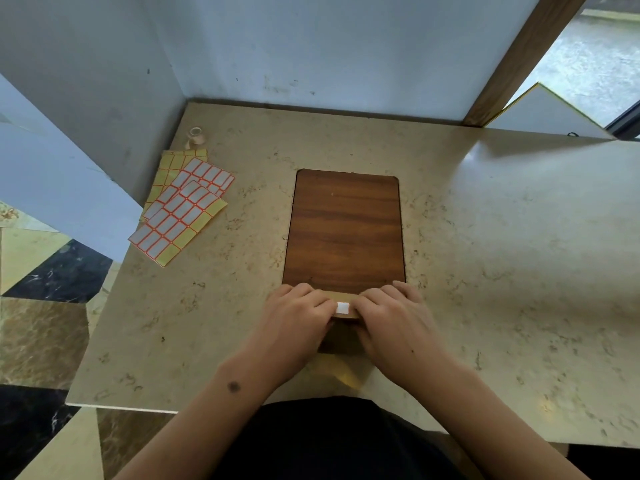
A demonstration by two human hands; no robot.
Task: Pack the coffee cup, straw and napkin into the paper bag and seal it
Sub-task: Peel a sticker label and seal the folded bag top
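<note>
I saw the left hand [294, 317] and right hand [391, 317] curled over the folded top of the brown paper bag [341, 336], gripping it either side of a small white sticker [343, 308] (thumbs hidden). The bag stood at the near edge of the beige stone bench [485, 254], just before a dark wooden board [346, 230]; orange-bordered label sheets [180, 213] lay well left.

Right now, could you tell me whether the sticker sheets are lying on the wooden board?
No, the sticker sheets lie on the stone table, well to the left of the wooden board.

Label sheets [181, 209] left; right perhaps open.
</note>
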